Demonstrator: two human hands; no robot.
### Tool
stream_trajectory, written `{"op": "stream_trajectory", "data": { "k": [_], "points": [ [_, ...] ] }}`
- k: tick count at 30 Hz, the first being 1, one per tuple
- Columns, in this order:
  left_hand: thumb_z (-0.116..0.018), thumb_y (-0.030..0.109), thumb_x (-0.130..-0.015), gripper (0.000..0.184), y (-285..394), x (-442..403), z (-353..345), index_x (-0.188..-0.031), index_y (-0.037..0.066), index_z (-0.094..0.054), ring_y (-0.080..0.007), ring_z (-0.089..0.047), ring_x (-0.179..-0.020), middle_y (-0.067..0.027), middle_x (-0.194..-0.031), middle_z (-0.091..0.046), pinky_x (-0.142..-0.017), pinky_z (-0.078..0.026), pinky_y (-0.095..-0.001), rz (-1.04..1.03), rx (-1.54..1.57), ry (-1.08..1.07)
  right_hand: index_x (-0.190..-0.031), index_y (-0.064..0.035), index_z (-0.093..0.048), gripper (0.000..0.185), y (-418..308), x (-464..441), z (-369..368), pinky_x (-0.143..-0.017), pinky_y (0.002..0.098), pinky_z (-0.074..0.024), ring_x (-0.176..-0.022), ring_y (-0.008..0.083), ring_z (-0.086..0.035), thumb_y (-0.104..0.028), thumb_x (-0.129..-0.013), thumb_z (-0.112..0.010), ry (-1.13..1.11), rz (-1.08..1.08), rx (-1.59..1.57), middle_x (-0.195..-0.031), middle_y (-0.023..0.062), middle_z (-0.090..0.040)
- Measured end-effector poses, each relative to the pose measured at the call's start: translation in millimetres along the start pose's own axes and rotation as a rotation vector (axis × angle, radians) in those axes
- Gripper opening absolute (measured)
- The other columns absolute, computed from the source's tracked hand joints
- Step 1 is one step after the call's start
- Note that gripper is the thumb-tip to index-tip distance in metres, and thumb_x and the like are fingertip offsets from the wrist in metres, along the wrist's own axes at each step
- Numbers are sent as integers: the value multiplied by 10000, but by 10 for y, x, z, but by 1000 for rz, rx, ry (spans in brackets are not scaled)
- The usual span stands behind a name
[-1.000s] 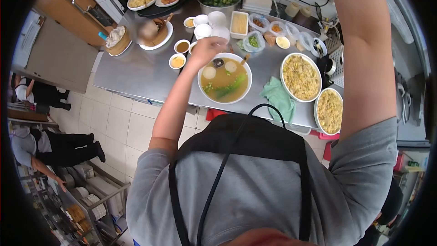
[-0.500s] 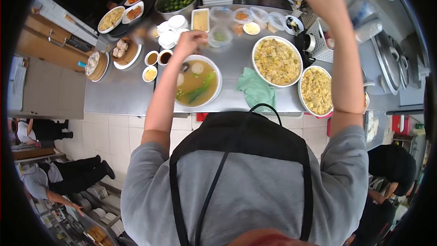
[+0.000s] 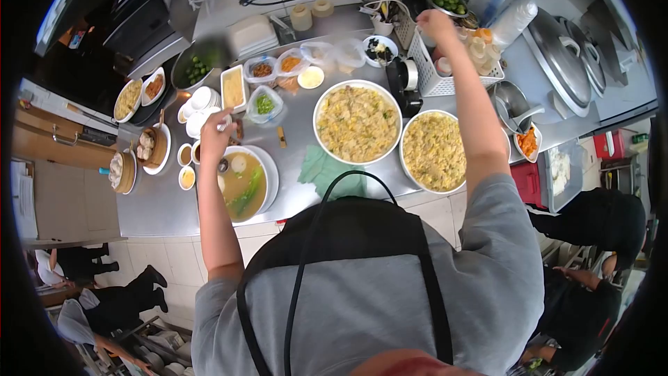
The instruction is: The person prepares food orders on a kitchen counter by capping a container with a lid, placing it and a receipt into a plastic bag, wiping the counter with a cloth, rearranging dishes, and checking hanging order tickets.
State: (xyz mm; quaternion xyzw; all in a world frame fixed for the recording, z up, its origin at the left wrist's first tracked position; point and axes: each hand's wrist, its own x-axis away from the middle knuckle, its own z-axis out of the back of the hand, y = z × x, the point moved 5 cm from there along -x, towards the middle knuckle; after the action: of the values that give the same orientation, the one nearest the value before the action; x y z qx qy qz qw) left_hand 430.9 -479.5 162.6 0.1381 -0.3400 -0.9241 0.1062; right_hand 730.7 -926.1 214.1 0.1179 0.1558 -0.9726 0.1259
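My left hand (image 3: pixel 214 132) is closed over the counter beside a stack of small white dishes (image 3: pixel 204 99). A small pale, shiny thing shows at its fingertips, too small to name. Just below it is a large white bowl of soup (image 3: pixel 245 188) with green leaves. My right hand (image 3: pixel 437 26) is raised at the back right, fingers bent and slightly blurred. It is at the lower edge of a metal bowl of green limes (image 3: pixel 446 1); whether it grips the rim or something else is unclear. Below it stands a white basket (image 3: pixel 435 82) with bottles.
Two large bowls of fried rice (image 3: pixel 358 122) stand mid-counter beside a green cloth (image 3: pixel 334 173). Small tubs, including chopped green onion (image 3: pixel 265 104), line the back. Bamboo steamers (image 3: pixel 157 145) stand left. Pot lids (image 3: pixel 561 57) lean right. Other people (image 3: pixel 115 313) are in the room behind.
The view has turned, shifting the counter items leftward. My right hand has gone from raised and spread to bent beside the lime bowl. My left hand stays near the white dishes.
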Motion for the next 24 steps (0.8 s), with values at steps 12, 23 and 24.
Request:
{"op": "stream_trajectory", "data": {
  "k": [12,23,24],
  "points": [
    [-629,53,-679,176,330,308,-247,-853,28,-627,-181,-566,-631,-103,-799,-609,-604,-446,-270,116,-19,-12,-951,-38,-610,245,286,-485,-2005,-728,345,-481,-920,268,-576,-134,-778,-467,-471,33,363,-1059,150,-553],
    [-530,99,-721,201,408,337,-1453,-910,68,-591,-299,-516,-935,-114,-1064,-538,-804,-428,-383,17,-522,-221,-983,-82,-610,254,36,-333,-1662,-737,342,-470,-931,223,-575,-142,-795,-450,-502,15,460,-1053,95,-571],
    [-538,108,-722,223,345,331,-1377,-937,69,-585,-298,-509,-949,-107,-1100,-519,-813,-428,-387,117,-667,-257,-983,-82,-610,254,-86,-333,-1486,-737,342,-470,-931,223,-575,-142,-795,-450,-493,17,457,-1053,95,-571]
  ]
}}
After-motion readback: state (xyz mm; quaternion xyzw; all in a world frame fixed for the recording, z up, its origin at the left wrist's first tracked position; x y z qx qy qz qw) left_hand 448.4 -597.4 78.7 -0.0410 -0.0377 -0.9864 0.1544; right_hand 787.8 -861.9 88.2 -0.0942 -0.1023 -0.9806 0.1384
